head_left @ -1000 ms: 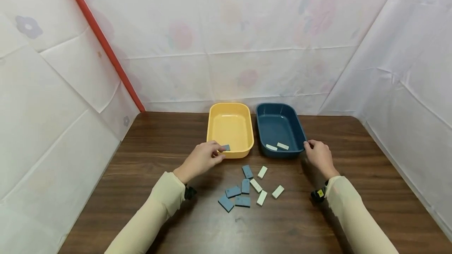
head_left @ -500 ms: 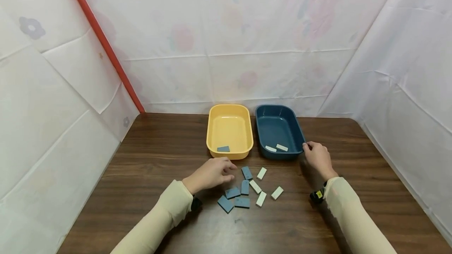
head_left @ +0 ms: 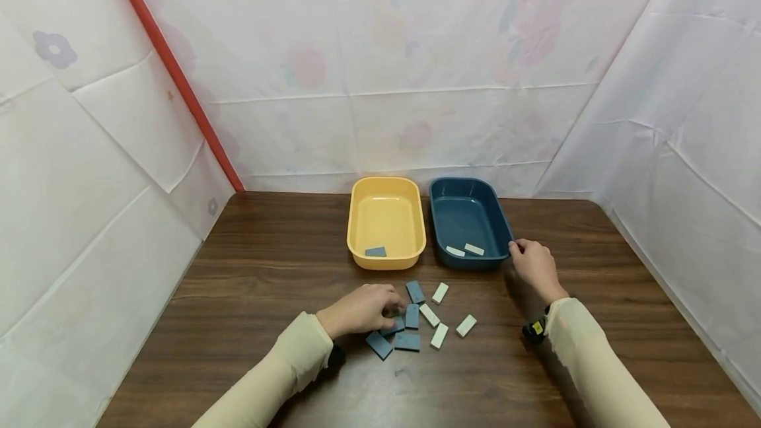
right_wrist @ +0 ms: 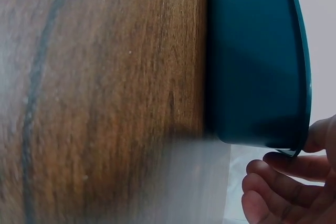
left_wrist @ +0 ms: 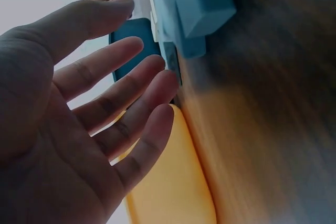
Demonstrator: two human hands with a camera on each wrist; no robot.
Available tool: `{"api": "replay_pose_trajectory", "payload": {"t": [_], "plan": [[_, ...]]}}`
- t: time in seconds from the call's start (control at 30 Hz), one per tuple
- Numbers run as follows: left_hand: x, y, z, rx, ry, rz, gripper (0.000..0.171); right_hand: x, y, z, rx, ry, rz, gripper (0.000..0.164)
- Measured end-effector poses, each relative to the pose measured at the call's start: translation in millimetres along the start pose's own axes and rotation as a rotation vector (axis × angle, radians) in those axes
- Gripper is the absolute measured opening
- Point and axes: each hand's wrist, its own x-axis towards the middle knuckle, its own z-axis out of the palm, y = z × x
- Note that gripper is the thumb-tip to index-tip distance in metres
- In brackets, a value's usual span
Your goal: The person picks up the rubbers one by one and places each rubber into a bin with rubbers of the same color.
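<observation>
My left hand hovers at the left of the loose tiles, partly covering one blue-grey tile. In the left wrist view its fingers are loosely spread, and the palm holds nothing. Other blue-grey tiles lie close by, with several cream tiles to their right. With thumb and forefinger, my right hand pinches the near right corner of the dark blue bin; the right wrist view shows the thumb over the rim and a finger beneath. Two cream tiles lie inside that bin.
Left of the blue bin stands a yellow bin with one blue-grey tile near its front wall. Both rest on the wooden table. White patterned sheets hang behind and at the sides, with a red pole at the left.
The left hand let go of a blue-grey tile in the yellow bin, then moved back toward the person and right to the loose tiles. The right hand has stayed at the blue bin's corner.
</observation>
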Motion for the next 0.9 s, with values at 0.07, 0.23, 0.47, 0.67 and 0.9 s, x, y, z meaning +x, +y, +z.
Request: {"api": "replay_pose_trajectory", "payload": {"t": [0.07,0.23,0.47,0.67,0.9], "plan": [[-0.5,0.5,1.3,0.013,-0.006,0.007,0.026,-0.3,0.5,1.1,0.005,0.001,0.003,0.047],[-1.2,1.4,4.1,0.029,-0.027,-0.001,0.027,-0.4,0.6,1.7,0.02,-0.004,0.003,0.048],[1.3,2.8,7.4,0.054,-0.046,-0.009,0.03,1.8,1.0,-2.7,0.02,-0.028,0.002,0.049],[0.4,6.5,5.7,0.067,-0.068,-0.032,0.033,3.2,1.7,-2.9,0.021,-0.045,-0.005,0.049],[2.4,9.6,4.0,0.071,-0.086,-0.051,0.029,3.5,1.2,-3.9,0.012,-0.03,-0.01,0.047]]}}
